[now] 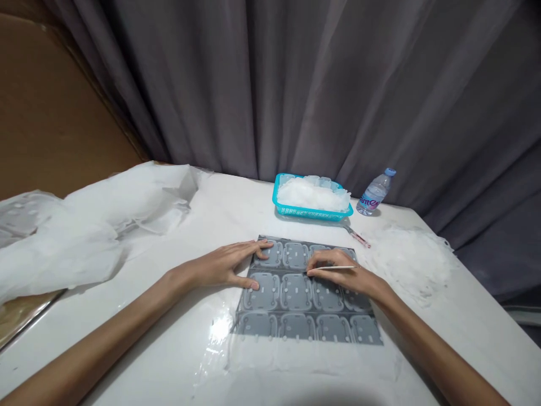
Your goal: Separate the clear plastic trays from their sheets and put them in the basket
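Note:
A dark grey rectangular sheet [296, 305] lies on the white table, patterned with rows of translucent rounded-square shapes. Fingers spread, my left hand [234, 260] rests flat across its upper left edge, thumb and fingertips touching the surface. My right hand [336, 266] is closed in a pen grip around a thin, pale, pen-like tool [336, 267], whose exact kind I cannot make out. The tips of that hand's fingers are over the middle of the sheet, near a gap between two rows. The tool's working tip is hidden or too small to see.
Behind the sheet stands a turquoise basket [310, 213] heaped with white translucent material. A water bottle [375, 193] and a slim reddish-handled tool [359, 237] are beside it. Translucent scraps [416, 262] lie to the right, white plastic bags [105, 225] to the left. A grey curtain [287, 84] hangs behind.

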The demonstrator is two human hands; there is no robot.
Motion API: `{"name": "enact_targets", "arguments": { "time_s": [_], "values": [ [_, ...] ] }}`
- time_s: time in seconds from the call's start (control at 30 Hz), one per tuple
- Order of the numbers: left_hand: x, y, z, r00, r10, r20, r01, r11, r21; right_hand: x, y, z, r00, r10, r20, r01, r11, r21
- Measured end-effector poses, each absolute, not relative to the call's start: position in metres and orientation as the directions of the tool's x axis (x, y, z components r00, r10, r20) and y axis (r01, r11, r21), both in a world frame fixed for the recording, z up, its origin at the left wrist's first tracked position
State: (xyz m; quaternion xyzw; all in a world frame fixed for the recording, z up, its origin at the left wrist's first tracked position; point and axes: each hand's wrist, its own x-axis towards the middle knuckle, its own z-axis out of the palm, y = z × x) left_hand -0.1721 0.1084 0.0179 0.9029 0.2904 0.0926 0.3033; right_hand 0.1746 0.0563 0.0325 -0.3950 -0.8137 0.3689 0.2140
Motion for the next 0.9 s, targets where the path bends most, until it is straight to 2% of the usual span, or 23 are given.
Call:
{"name": "enact_targets", "arguments": {
  "time_s": [0.3,0.6,0.9],
  "values": [
    [-0.174,0.120,0.017,0.801,0.593,-0.087,0.503,-0.586,0.635,0.205,0.056,0.037,-0.570,0.821,0.012,0.503,0.361,-0.785],
    [-0.174,0.124,0.022,0.808,0.568,-0.159,0.536,-0.595,0.599,0.232,0.054,0.033,-0.536,0.844,-0.006,0.487,0.303,-0.819],
    [-0.172,0.121,0.031,0.828,0.547,-0.124,0.507,-0.636,0.582,0.258,0.047,0.037,-0.502,0.865,-0.007,0.487,0.276,-0.829]
  ]
}}
